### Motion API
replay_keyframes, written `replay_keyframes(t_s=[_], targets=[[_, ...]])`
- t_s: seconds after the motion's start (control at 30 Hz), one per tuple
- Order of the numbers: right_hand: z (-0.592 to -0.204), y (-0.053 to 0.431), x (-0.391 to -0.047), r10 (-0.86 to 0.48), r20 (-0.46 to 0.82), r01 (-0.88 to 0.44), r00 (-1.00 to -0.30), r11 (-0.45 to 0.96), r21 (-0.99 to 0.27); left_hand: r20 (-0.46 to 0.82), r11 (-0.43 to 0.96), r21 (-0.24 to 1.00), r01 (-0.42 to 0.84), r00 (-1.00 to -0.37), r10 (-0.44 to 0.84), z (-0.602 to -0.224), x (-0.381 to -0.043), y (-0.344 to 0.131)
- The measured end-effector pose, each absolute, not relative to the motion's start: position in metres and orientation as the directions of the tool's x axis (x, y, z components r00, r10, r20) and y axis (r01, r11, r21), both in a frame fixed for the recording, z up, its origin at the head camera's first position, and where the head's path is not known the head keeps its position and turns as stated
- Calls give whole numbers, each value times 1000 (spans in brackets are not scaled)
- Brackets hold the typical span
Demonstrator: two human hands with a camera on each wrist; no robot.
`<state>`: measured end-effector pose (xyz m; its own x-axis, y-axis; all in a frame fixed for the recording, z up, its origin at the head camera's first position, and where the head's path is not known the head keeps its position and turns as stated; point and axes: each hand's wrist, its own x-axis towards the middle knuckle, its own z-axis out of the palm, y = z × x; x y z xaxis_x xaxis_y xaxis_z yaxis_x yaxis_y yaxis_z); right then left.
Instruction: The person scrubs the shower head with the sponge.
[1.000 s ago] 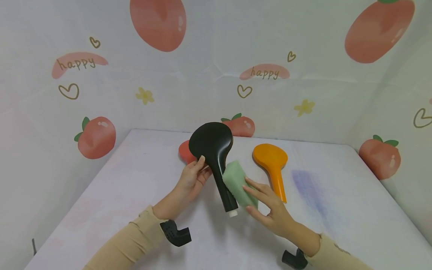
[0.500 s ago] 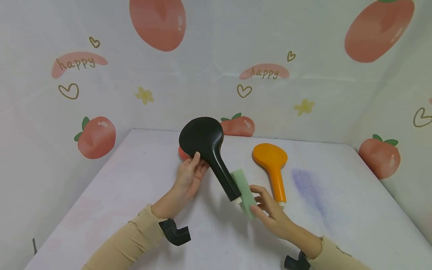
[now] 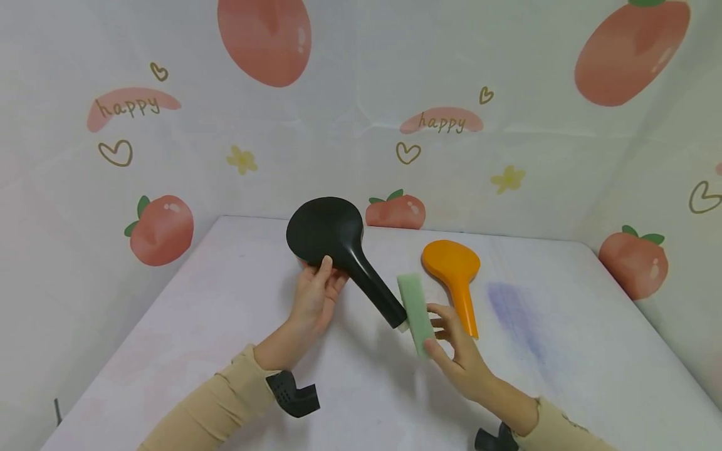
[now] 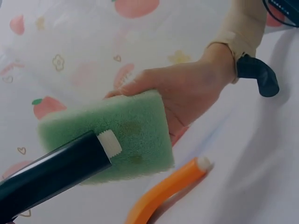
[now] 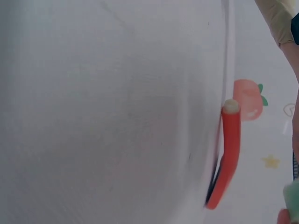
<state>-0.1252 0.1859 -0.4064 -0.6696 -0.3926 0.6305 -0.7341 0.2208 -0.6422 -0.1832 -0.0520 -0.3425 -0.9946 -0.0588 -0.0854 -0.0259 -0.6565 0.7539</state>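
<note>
A black shower head (image 3: 327, 230) is raised over the table, its handle slanting down to the right and ending in a white threaded tip (image 4: 110, 143). My left hand (image 3: 314, 294) grips it at the lower edge of its round head, thumb on the near side. My right hand (image 3: 459, 354) pinches a green sponge (image 3: 415, 313) between thumb and fingers. The sponge stands at the handle's end; in the left wrist view the tip overlaps its broad face, and I cannot tell whether they touch.
An orange shower head (image 3: 451, 258) lies on the white table (image 3: 564, 351), right of the sponge. A red shower head (image 5: 229, 144) lies behind my left hand, mostly hidden in the head view. A printed cloth backdrop (image 3: 338, 144) rises behind the table.
The black shower head has shifted left and tilted, its handle end swinging right and up. My right hand has turned the sponge edge-on and moved it from the handle's side to the tip.
</note>
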Motion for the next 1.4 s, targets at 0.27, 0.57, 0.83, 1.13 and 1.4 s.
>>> replay_keyframes(t_s=[0.27,0.57,0.83,1.13,1.4], targets=[[-404,182,-131,-391,823,-890,-411,369,-270,-81,-659,752,-5,-993,-85,-342,-180,-51],[-399,173,-134,-576,815,-874,-61,426,236,-132,-667,745,-26,-985,-109,-347,-180,-51],[-401,173,-131,-559,821,-856,-119,476,200,-141,-671,741,-25,-983,-118,-347,-180,-51],[-399,180,-126,-365,747,-811,-555,440,-387,-125,-667,745,-28,-987,-98,-344,-177,-52],[-394,183,-125,-364,484,-581,-795,228,-782,-133,-688,725,-33,-987,-93,-343,-176,-51]])
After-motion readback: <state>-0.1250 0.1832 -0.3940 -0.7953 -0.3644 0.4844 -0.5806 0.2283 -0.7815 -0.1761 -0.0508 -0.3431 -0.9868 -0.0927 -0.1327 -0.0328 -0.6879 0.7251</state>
